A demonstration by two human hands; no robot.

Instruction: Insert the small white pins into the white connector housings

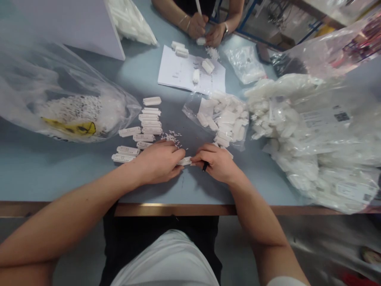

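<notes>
strip: small and white, it lay between the two hands, just above the tabletop near its front edge.
left hand: bent over, fingertips pinched on the strip's left end; the forearm reached in from the lower left.
right hand: fingertips closed on the strip's right end, with a small black item at the fingers; what it was could not be told.
bits: tiny white pieces lay loose in a scatter just beyond the left hand.
finished-looking rows: white strips with dark marks lay side by side, left of the bits, some set farther left.
open bag: clear, full of white blocks, it lay just beyond the right hand.
big bag: clear, with yellow print, it held many small pieces at the left.
right bags: clear and bulging with white parts, they were heaped at the right.
paper: it lay farther back, white blocks resting on it.
co-worker's hands: across the tabletop, they held a white part; a white stick rose from one.
</notes>
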